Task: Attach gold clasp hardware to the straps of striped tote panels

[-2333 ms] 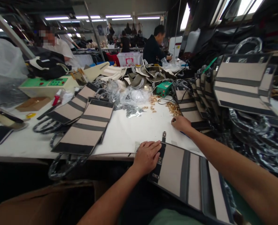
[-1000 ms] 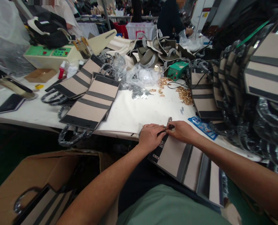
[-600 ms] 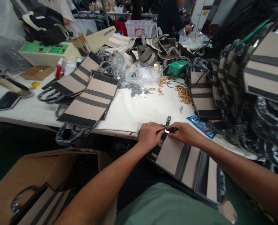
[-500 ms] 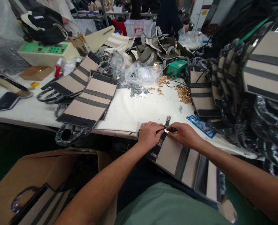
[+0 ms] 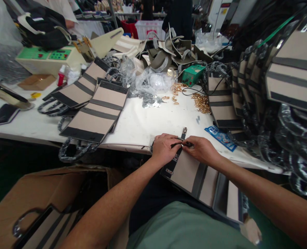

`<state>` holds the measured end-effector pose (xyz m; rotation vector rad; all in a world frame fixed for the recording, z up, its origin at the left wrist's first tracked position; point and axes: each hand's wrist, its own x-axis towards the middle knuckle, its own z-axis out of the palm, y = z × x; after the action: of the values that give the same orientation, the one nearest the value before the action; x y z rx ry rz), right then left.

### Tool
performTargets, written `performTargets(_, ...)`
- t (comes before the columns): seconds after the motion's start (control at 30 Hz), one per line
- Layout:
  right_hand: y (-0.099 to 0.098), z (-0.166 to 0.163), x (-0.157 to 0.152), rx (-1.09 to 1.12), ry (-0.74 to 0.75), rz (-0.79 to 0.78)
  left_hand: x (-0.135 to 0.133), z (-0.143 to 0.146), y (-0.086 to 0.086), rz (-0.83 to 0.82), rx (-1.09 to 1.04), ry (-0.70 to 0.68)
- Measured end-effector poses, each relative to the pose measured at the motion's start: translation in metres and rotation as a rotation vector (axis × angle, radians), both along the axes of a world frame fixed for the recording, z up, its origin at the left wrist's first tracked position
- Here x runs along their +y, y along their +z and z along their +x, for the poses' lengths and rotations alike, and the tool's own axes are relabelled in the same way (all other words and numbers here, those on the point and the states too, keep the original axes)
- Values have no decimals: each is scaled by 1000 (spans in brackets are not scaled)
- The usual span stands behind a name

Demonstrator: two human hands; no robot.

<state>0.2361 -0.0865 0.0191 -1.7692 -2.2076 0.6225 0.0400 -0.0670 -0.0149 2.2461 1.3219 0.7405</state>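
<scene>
A beige bag with dark grey stripes (image 5: 195,176) lies across my lap, its top edge resting on the white table (image 5: 153,124). My left hand (image 5: 165,148) grips that top edge, fingers curled over it. My right hand (image 5: 201,149) pinches a small metal piece against the dark strap tab (image 5: 184,132) that sticks up from the bag's edge. Both hands meet at the tab, fingertips nearly touching.
Finished striped bags (image 5: 95,114) lie flat at the left; more stand stacked at the right (image 5: 293,69). Gold fittings (image 5: 201,103), a green box (image 5: 193,73), plastic wrap and a blue packet (image 5: 221,137) sit behind. A cardboard box (image 5: 39,200) holds a bag at lower left.
My right hand came back from the gold fittings to the strap tab and joined the left hand there. The view tilted down; over the last half second the hands barely moved.
</scene>
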Motion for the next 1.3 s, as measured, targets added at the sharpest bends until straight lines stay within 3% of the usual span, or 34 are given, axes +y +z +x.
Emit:
performTargets(0.17, -1, 5, 4, 58, -11, -65, 2, -1, 2, -27, -5, -15)
performTargets(0.63, -7, 1, -6, -119, 3, 98, 5, -1, 4, -33, 13, -19)
performTargets(0.87, -7, -1, -3, -120, -26, 50, 7, 4, 4, -40, 15, 16)
performTargets(0.97, 1, 3, -1, 29, -11, -17, 6, 5, 6, -41, 16, 19)
performTargets(1.07, 23, 7, -2, 261, -87, -29, 8, 7, 8, -62, 30, 28)
performTargets(1.2, 53, 0, -6, 665, -318, 75, 11, 9, 13, -112, 85, 41)
performTargets(1.3, 49, -14, -4, 1036, -393, 210, 13, 9, 15, -115, 89, 45)
